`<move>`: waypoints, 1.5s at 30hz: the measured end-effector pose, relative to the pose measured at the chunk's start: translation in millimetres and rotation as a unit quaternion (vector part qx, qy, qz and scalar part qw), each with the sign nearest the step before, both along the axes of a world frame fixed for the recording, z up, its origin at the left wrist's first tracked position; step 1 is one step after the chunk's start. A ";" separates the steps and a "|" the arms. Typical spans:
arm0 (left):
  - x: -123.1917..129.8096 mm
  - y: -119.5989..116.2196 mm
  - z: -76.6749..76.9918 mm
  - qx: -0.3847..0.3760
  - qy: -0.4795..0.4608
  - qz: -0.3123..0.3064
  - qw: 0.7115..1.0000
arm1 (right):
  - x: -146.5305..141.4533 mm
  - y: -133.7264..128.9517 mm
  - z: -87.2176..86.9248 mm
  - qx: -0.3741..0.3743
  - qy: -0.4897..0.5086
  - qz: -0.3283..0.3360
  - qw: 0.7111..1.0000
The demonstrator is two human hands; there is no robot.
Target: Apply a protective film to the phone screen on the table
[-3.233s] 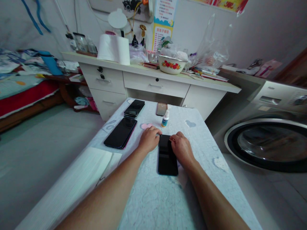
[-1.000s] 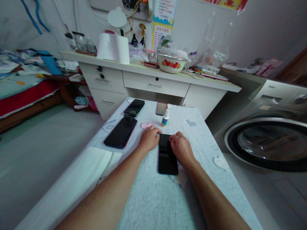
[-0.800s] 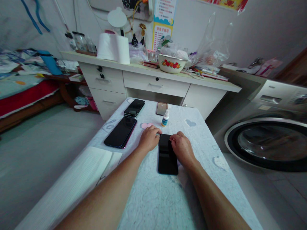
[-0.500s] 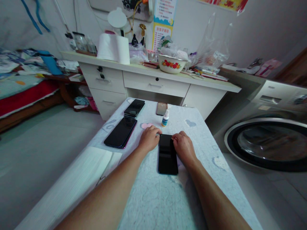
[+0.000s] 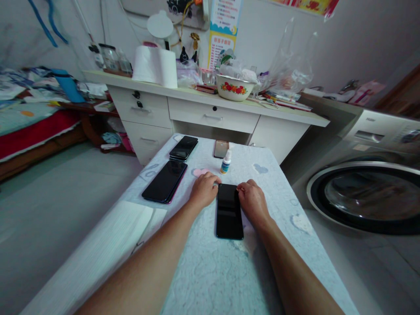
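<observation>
A black phone (image 5: 229, 216) lies screen up on the cloth-covered table (image 5: 203, 280). At its upper left corner is my left hand (image 5: 205, 189), fingers curled, thumb and fingertips close together by the phone's edge. My right hand (image 5: 252, 199) rests at the upper right edge, its fingers also curled in. What the fingertips of either hand pinch, if anything, is too small to make out. Beyond the hands stands a small white bottle (image 5: 225, 162) with a blue and yellow label. Behind it lies another phone (image 5: 221, 149).
To the left lie a large dark phone (image 5: 165, 181) and a stack of phones (image 5: 184, 148). A white folded sheet (image 5: 108, 240) covers the table's left edge. A white desk (image 5: 213, 116) stands beyond, with a washing machine (image 5: 370, 166) at the right.
My right hand has shifted very slightly to the right along the phone's upper edge. My left hand and the phone look unmoved.
</observation>
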State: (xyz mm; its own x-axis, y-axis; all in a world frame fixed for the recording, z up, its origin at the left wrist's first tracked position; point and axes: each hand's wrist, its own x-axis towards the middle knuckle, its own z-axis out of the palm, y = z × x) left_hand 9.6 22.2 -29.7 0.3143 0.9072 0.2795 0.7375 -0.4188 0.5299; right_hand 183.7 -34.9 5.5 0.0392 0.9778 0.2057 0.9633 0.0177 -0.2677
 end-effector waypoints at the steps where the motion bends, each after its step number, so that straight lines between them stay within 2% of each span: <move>1: 0.0 0.4 -0.6 0.001 0.001 0.000 1.000 | -0.6 -0.3 0.5 -0.003 -0.001 -0.001 1.000; 18: 1.0 0.0 1.7 -0.002 -0.001 0.000 1.000 | -9.3 -6.1 8.0 -0.026 0.001 0.025 0.999; 26: 1.2 -0.2 1.6 -0.002 -0.002 0.002 1.000 | -9.0 -7.1 5.7 -0.007 0.004 0.039 0.999; 39: 0.7 0.2 0.5 0.000 0.001 0.001 1.000 | -7.4 -5.4 6.4 -0.019 0.008 0.023 1.000; 45: 0.5 -0.3 1.1 -0.003 0.001 0.003 1.000 | -4.8 -4.4 4.5 -0.002 0.011 0.022 1.000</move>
State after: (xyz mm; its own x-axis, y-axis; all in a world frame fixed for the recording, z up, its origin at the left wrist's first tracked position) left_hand 10.1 21.9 -28.6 0.3093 0.9109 0.2731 0.7412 -0.4109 0.5308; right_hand 178.9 -39.3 10.0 0.0004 0.9797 0.2005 0.9555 0.0587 -0.2890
